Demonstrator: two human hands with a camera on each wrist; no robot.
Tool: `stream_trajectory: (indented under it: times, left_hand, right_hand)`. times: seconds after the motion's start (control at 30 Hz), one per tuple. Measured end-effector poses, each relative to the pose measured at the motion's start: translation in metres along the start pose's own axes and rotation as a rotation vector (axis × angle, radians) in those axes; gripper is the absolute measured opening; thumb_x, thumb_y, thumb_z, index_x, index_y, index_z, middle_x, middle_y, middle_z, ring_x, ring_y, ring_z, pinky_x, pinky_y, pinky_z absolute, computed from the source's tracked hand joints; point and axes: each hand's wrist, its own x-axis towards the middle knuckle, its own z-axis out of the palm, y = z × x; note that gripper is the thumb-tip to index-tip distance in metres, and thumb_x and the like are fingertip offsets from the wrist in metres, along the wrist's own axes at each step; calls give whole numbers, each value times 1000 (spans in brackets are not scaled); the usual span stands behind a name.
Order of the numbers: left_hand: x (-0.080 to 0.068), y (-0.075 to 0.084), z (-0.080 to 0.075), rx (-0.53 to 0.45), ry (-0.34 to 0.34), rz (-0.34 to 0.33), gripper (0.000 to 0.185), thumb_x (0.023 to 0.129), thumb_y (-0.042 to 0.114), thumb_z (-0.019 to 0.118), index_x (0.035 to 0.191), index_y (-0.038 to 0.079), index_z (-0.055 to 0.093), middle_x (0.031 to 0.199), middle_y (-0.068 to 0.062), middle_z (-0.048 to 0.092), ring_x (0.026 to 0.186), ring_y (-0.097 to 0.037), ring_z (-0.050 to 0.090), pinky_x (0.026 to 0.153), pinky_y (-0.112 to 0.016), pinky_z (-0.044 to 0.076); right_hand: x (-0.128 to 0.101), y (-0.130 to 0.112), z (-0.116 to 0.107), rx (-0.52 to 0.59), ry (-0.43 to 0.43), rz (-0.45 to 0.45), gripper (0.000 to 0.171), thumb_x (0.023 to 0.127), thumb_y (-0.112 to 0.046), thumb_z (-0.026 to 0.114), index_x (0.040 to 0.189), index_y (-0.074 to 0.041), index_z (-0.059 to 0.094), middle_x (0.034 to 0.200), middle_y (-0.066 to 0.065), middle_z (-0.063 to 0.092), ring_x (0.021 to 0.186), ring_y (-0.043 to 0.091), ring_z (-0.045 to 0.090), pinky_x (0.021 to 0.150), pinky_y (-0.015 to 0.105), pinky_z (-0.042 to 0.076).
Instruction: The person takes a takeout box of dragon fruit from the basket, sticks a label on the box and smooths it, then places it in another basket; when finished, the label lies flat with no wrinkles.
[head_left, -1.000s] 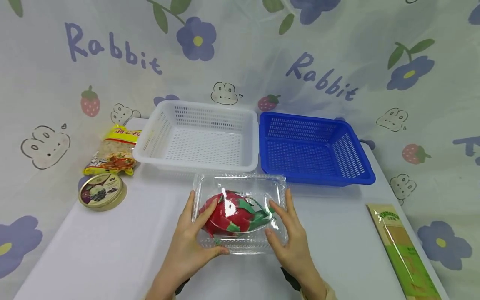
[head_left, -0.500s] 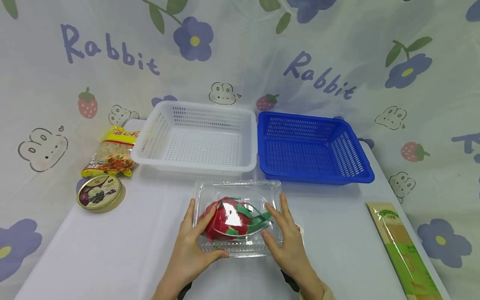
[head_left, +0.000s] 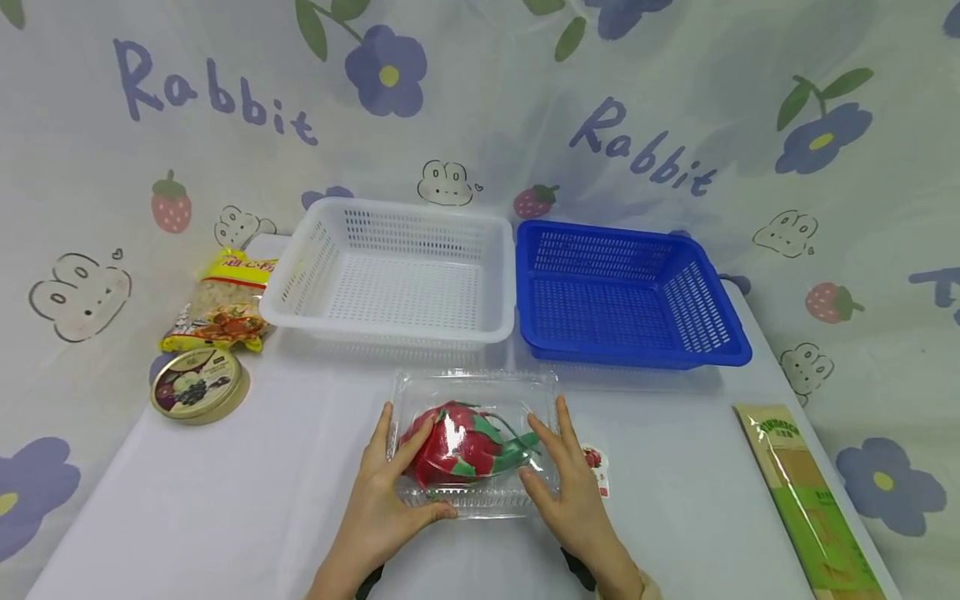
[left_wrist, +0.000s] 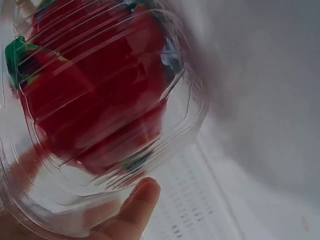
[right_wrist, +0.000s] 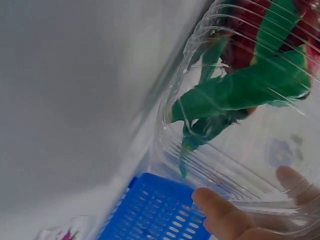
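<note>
You've got a clear plastic clamshell box sitting at the lower centre of the frame on the white counter, with a red and green dragon fruit inside it. In the wrist views you can see the fruit through the ribbed plastic, red body on the left-wrist side, green leafy tips on the right-wrist side.

Your hands are on either end of that box. The left hand cups the left end, fingers curled up over the lid and the thumb tucked along the front edge. The right hand does the same on the right end, fingers laid up the side and the thumb pressing the front corner. So both are holding the box, not loose.

Just right of the box, by your right hand, a small sticker or label with a red picture lies flat on the counter.

Behind the box, mid-frame, sit two slotted baskets side by side, touching: a white basket on the left, a blue basket on the right.

Over at the left of the frame you've got a yellow snack bag and, just in front of it, a round tin. At the lower right edge a long green and tan packet lies lengthwise.
</note>
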Motion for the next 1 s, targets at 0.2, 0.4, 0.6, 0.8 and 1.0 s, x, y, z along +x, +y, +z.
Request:
stream_trajectory:
  times: [0.2,0.4,0.6,0.8,1.0]
  left_hand:
    - [-1,0,1,7,0,11,105,48,30,96,142,32,49,160,-21,16,138,-51,29,92,-69,44]
    - [-2,-1,0,24,-1,6,87,61,31,89,140,29,53,160,-21,18,136,-52,31,89,-67,47]
    - [-2,-1,2,-8,23,-33,63,77,34,80,136,29,57,160,-20,21,136,-53,33,87,-68,48]
    - [-1,-1,6,-28,51,-36,61,79,30,80,136,31,57,159,-21,21,135,-54,34,87,-69,47]
    - [-1,-1,8,-36,45,-48,61,79,30,80,136,32,57,159,-21,21,135,-55,34,87,-68,47]
  right_hand:
    - [-4,3,1,-27,-20,16,62,87,-14,67,145,-13,45,158,26,19,135,50,37,91,72,42]
    - [-8,6,1,-45,-43,28,66,89,-17,66,149,-20,39,160,23,17,137,49,34,92,74,40]
    - [-8,12,0,-55,-62,8,66,90,-16,64,150,-19,37,161,22,15,138,49,33,93,73,40]
    - [-8,20,-8,-22,-104,-38,51,102,-24,47,152,-19,34,163,17,11,132,44,45,92,69,44]
    - [-6,26,-15,11,-99,-54,53,106,-41,17,151,-19,35,162,14,17,140,45,32,97,72,36]
